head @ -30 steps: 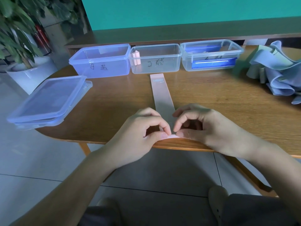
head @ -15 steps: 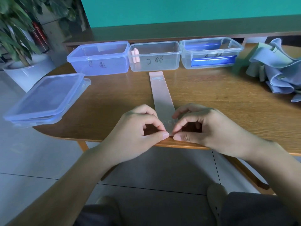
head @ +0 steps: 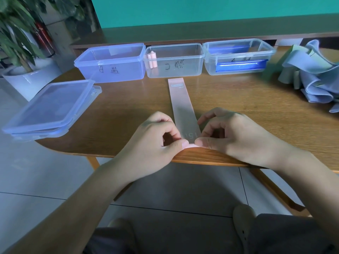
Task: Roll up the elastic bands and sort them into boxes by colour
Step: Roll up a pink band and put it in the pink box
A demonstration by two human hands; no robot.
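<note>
**Pink band pinched at the bench edge, first turn of the roll at risk**

The bench carries everything, and the middle clear box at its far side serves as the landmark here. Left of that box stands a bluish box, right of it a third box with something blue inside; well to the right of the row lies a heap of unrolled blue and green bands, and well to the left and nearer the viewer, a stack of lids.

The pink band lies flat on the bench, its far end just in front of the middle box, its near end at the bench's front edge. Its long axis runs from that box straight toward the person, leaning slightly to the right as it comes nearer.

The left hand and right hand both have curled fingers pinching the band's near end, thumb tips almost meeting.

Likely troubles: the first fold is tiny and the band is springy, so a loosened pinch would probably let it flatten out. Uneven pressure between the two hands could start the roll skewed, making a cone rather than a cylinder. Working right at the edge, the end could slip off the bench.

Two pink rolls stand in the middle box's left corner, suggesting where this one belongs.
</note>
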